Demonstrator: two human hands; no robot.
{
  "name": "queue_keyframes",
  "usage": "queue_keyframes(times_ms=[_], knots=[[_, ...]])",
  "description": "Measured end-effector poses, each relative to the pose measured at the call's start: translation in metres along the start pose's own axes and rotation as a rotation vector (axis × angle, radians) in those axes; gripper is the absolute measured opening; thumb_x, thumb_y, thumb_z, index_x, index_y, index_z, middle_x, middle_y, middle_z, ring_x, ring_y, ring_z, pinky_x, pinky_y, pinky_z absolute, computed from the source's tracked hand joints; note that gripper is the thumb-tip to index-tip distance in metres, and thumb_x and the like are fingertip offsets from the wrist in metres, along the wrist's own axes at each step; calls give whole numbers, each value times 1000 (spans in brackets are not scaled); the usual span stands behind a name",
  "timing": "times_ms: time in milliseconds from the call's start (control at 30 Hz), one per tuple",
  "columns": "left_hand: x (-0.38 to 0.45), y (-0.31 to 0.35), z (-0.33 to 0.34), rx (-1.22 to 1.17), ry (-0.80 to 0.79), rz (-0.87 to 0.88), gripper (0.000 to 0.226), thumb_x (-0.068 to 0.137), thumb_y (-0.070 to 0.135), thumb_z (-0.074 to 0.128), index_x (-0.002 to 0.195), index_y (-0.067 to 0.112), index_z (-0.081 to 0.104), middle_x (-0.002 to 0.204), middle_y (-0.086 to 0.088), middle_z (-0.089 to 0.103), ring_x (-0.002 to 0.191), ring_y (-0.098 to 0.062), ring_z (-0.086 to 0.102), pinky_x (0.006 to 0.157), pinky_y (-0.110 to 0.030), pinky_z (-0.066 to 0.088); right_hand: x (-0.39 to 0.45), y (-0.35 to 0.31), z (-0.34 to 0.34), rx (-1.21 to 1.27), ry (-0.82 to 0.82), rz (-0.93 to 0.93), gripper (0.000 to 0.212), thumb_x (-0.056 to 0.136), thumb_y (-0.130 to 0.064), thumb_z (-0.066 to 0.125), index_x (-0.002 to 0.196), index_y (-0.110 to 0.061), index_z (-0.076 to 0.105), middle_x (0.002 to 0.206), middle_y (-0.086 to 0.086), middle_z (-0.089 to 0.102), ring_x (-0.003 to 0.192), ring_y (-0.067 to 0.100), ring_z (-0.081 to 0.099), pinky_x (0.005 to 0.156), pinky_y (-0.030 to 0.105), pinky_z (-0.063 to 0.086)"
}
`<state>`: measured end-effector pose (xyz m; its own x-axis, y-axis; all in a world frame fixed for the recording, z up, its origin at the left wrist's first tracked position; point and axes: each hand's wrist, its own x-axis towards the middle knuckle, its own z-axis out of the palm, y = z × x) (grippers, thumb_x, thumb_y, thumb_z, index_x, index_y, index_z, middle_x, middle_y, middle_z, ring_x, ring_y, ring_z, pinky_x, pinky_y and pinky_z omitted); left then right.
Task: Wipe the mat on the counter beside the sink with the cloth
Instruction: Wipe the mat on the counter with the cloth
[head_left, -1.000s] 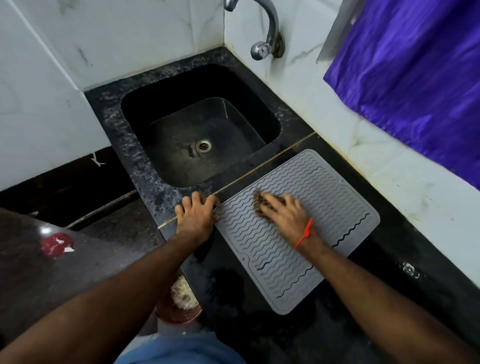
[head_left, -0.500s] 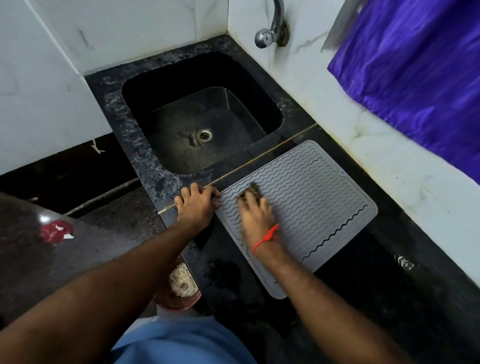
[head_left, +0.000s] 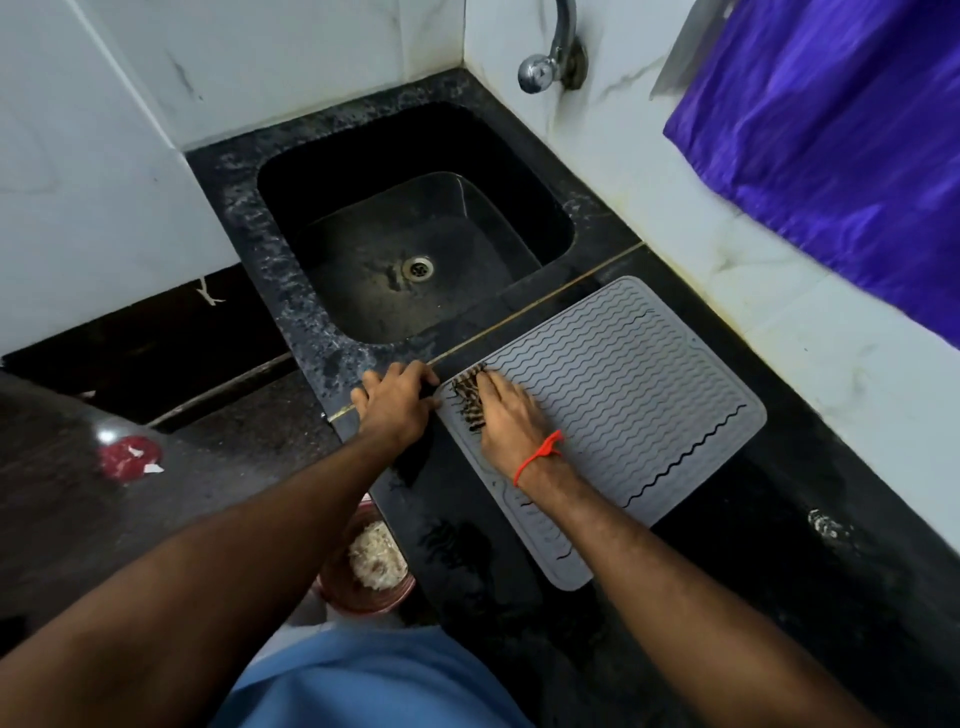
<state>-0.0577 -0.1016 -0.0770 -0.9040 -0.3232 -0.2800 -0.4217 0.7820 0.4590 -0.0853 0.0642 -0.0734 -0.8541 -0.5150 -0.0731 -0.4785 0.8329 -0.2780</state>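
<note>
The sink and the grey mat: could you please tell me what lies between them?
In the head view, only bare black counter, crossed by a thin brass-coloured seam, separates the sink from the mat.

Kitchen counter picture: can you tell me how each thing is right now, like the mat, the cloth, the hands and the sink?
mat: flat on the counter, beside the sink.
cloth: pressed on the mat's near-left corner.
right hand: fingers flat on the cloth.
left hand: resting at the mat's edge, holding nothing visible.
sink: no dishes, looks damp.
tap: no water running.
</note>
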Motion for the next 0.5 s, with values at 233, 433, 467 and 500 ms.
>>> queue_keyframes(times_ms=[233,433,467,500], knots=[[6,-1,-11,-52,-9,-78,19,87,15,56,95,32,59,111,-1,61,111,-31,42,90,-45,29,-1,-37,11,49,-86,-227,43,78,-6,51,120,-11,60,130,7,56,106,34,52,90,42,44],[9,-11,-20,-85,89,-101,30,90,9,50,110,30,60,121,-6,53,118,-34,41,98,-49,28,23,-10,-11,100,-51,-146,50,76,0,52,123,-13,61,131,6,58,111,33,52,99,38,41],[10,-11,-21,-90,112,-95,31,91,9,49,112,29,60,123,-7,52,119,-34,40,98,-50,28,18,-15,-5,88,-78,-202,49,75,0,52,122,-13,62,132,6,57,109,34,52,97,40,42],[10,-11,-21,-93,129,-91,29,93,10,48,113,29,59,123,-7,51,119,-34,40,99,-50,28,13,-21,-2,114,-122,-253,49,74,0,53,120,-12,64,131,7,59,109,34,53,98,39,42]])
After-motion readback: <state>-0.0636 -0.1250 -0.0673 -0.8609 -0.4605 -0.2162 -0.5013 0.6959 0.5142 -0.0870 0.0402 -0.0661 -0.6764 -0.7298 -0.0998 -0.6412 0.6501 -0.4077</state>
